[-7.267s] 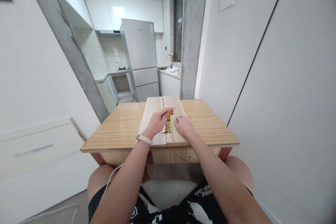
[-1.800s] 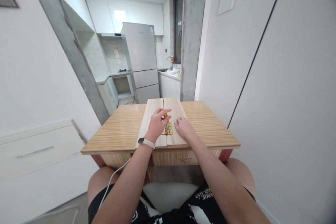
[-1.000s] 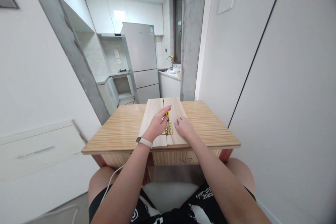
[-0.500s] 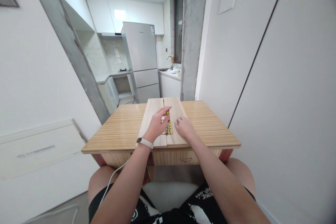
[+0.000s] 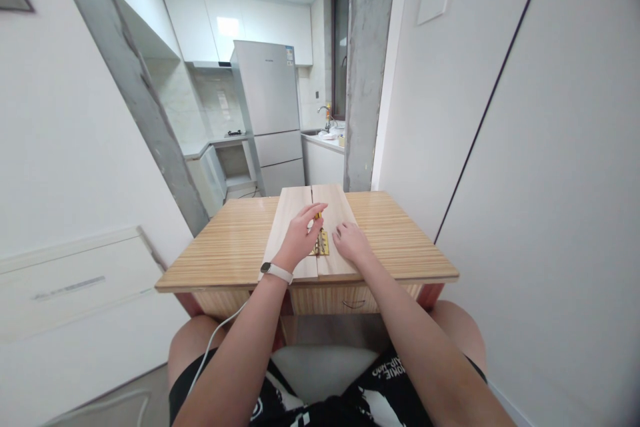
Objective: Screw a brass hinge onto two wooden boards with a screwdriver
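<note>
Hinge (image 5: 325, 242) across two boards (image 5: 295, 198) | left hand (image 5: 299, 232) pinches yellow tool (image 5: 319, 215), screwdriver-like, above hinge | right hand (image 5: 352, 240) curled right of hinge, grip unclear | likely screw-turning | next: upright tool, steady boards

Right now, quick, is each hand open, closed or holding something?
Left hand: closed around a small yellow handle.
Right hand: loosely curled on the wooden board; whether it holds anything can't be told.

Two boards (image 5: 336, 203) side by side on a table (image 5: 400, 233), hinge (image 5: 325, 244) across both, refrigerator (image 5: 270, 93) behind
</note>
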`<state>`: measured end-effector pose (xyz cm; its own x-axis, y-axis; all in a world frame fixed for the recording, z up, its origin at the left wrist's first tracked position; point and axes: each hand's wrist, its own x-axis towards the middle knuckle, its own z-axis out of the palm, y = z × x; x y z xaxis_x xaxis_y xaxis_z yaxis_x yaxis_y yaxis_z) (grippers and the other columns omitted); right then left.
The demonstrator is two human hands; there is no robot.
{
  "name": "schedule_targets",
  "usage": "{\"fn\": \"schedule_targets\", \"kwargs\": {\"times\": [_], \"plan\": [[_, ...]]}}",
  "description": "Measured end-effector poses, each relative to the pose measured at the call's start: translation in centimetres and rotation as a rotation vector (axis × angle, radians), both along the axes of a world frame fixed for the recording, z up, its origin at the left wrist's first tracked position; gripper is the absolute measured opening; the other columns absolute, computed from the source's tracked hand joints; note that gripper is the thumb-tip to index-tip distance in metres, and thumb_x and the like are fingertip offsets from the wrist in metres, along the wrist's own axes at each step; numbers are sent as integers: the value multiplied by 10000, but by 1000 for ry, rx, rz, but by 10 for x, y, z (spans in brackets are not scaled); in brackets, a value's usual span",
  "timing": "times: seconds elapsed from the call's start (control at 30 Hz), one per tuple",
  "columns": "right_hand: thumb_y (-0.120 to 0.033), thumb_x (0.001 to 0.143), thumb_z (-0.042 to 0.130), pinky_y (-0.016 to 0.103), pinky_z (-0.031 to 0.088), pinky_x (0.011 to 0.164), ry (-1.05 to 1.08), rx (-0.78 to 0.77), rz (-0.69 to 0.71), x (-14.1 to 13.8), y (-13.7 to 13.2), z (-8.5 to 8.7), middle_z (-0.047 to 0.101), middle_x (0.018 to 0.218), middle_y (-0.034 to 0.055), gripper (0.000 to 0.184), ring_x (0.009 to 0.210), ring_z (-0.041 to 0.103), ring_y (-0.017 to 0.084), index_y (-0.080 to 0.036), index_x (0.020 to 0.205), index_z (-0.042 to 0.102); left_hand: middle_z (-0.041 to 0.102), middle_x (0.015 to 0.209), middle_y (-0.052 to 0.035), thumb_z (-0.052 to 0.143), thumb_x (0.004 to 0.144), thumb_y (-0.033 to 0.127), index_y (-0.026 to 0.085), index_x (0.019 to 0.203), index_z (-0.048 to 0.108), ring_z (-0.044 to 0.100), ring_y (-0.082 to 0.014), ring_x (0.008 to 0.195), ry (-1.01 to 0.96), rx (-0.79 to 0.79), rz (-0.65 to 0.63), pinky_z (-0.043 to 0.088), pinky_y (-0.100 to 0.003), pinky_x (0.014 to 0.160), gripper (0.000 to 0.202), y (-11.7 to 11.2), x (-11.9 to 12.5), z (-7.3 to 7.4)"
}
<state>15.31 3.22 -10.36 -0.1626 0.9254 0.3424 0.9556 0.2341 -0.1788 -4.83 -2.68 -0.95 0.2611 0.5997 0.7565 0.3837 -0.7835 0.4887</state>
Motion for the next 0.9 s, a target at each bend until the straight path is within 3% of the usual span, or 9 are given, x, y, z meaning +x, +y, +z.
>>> {"fn": "schedule_targets", "kwargs": {"times": [0.07,0.17,0.37,0.43,0.53,0.6,0.67,0.8,0.9], "plan": [[-436,1106,438,369,357,1131,0,4,-1,0,0,-1,703,1274,165,396,1250,569,281,-187,1180,737,654,1473,-109,489,1057,132,258,1467,619,626,-221,1379,-1,-33,-59,515,-433,1186,449,1,1,0],[-440,1102,455,359,370,1120,0,18,-5,0,0,-1,709,1258,156,383,1242,577,278,-186,1159,736,688,1395,-110,466,1063,127,254,1471,603,717,-195,1210,-44,-80,-76,592,-387,1060,448,2,3,-1],[-448,1107,449,360,371,1129,1,15,-10,0,-2,1,713,1250,159,389,1246,582,277,-193,1150,740,714,1171,-71,637,1017,225,270,1290,740,704,-175,990,-41,-35,83,625,-301,832,296,-1,1,0],[-443,1108,442,367,370,1128,0,7,-6,0,-3,2,708,1260,165,394,1251,579,282,-192,1161,741,713,1208,-75,643,1010,224,277,1318,734,704,-180,1022,-28,-38,80,625,-314,868,326,-1,-1,1],[-432,1109,435,371,364,1134,-3,-3,-2,0,-4,3,700,1282,169,397,1263,570,284,-191,1178,743,705,1347,-98,556,1034,171,273,1428,666,688,-206,1234,-30,-63,-16,603,-363,1024,421,1,-2,1],[-426,1109,433,370,360,1139,-3,-5,-1,0,-4,3,699,1290,168,398,1268,566,282,-187,1190,740,703,1382,-111,516,1042,148,259,1456,640,687,-216,1284,-50,-107,-76,608,-362,1026,446,2,-2,0],[-423,1107,437,368,361,1138,-3,-9,-6,-1,-3,3,703,1283,164,395,1265,569,279,-184,1191,740,734,1320,-105,538,1038,153,261,1478,620,735,-205,1187,-70,-142,-78,631,-342,965,460,2,-1,0],[-419,1103,445,373,374,1121,-6,-13,-11,0,-1,2,708,1263,163,386,1247,578,282,-181,1177,740,763,1119,-56,669,1001,224,284,1408,683,735,-166,954,-59,-92,42,639,-305,848,412,-1,1,1],[-421,1103,445,375,378,1113,0,7,-1,0,-1,0,706,1257,165,385,1245,580,283,-178,1173,736,745,1152,-67,681,999,244,275,1334,734,716,-171,974,-23,-45,74,627,-322,882,340,-1,0,1]]}}
